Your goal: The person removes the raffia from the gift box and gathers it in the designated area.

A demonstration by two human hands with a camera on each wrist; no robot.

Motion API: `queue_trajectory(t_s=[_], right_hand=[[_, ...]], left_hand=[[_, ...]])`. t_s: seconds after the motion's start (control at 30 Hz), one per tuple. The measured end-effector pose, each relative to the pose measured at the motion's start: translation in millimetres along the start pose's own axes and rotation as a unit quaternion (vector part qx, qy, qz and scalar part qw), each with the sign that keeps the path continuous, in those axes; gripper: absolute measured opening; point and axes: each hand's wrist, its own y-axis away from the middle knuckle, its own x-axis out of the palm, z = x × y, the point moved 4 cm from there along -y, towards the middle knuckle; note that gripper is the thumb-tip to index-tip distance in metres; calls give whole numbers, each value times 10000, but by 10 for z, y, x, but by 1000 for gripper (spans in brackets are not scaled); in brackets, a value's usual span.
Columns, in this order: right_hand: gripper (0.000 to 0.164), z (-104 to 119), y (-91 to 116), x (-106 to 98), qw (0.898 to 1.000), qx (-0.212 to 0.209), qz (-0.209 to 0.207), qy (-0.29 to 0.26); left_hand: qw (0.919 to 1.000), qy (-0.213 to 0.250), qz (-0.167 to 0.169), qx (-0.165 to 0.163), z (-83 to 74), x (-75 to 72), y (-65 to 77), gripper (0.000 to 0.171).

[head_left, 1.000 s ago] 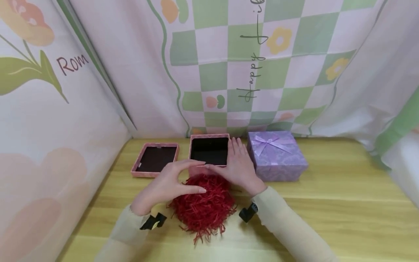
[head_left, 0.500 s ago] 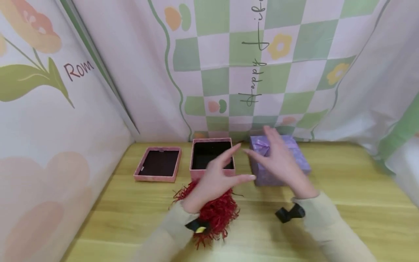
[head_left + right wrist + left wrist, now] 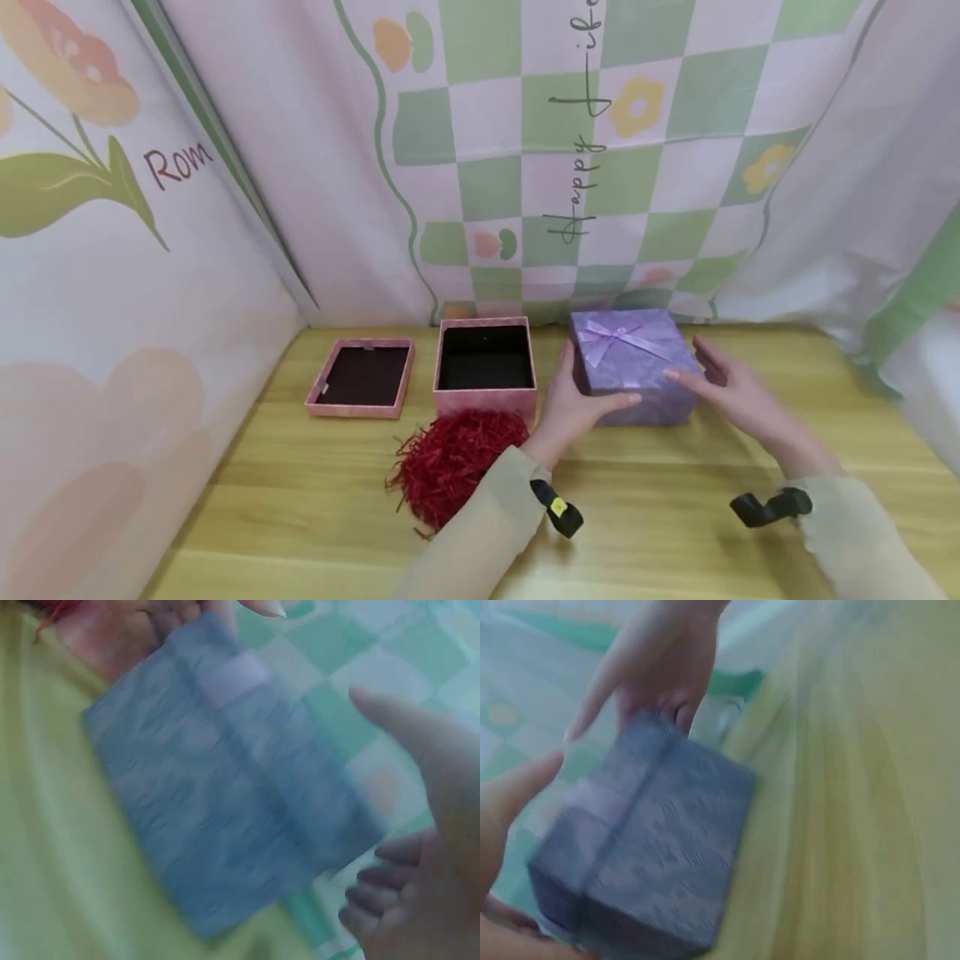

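Note:
A purple gift box (image 3: 637, 367) with a lilac ribbon bow stands lidded at the back right of the table. My left hand (image 3: 573, 408) is at its left side, thumb stretched along the front and fingers by the left wall. Along the right side is my right hand (image 3: 742, 396), thumb and fingers spread around the corner. In the right wrist view, the right thumb (image 3: 405, 724) stands clear of the box, with the fingers near its edge. The left wrist view shows the left thumb (image 3: 525, 787) raised off it too. Firm contact is hard to tell through the blur.
Left of the purple box stands an open pink box (image 3: 487, 400) with a dark inside. Its shallow pink lid (image 3: 360, 411) lies upturned farther left. A heap of red shredded paper (image 3: 453, 467) sits in front of the pink box. Printed curtains (image 3: 487, 183) hang behind the table.
Both hands have moved right, from around the open pink box and red paper to either side of the purple box. The boxes and lid have stayed in place.

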Motion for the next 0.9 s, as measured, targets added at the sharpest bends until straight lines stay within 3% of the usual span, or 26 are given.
queue_trajectory(t_s=[0.1,0.33,0.53,0.9], right_hand=[[91,-104,7,65,9996,7,-66,-271],[98,-208,6,159,9983,70,-540,-230],[100,-224,43,197,9978,11,-636,-174],[101,-237,42,187,9971,93,-751,40]], left_hand=[[9999,-105,27,-39,72,18,-61,123],[9996,-149,222,119,129,45,-109,117],[9998,-128,172,51,165,47,-100,110],[9996,-67,122,253,150,31,-121,108]])
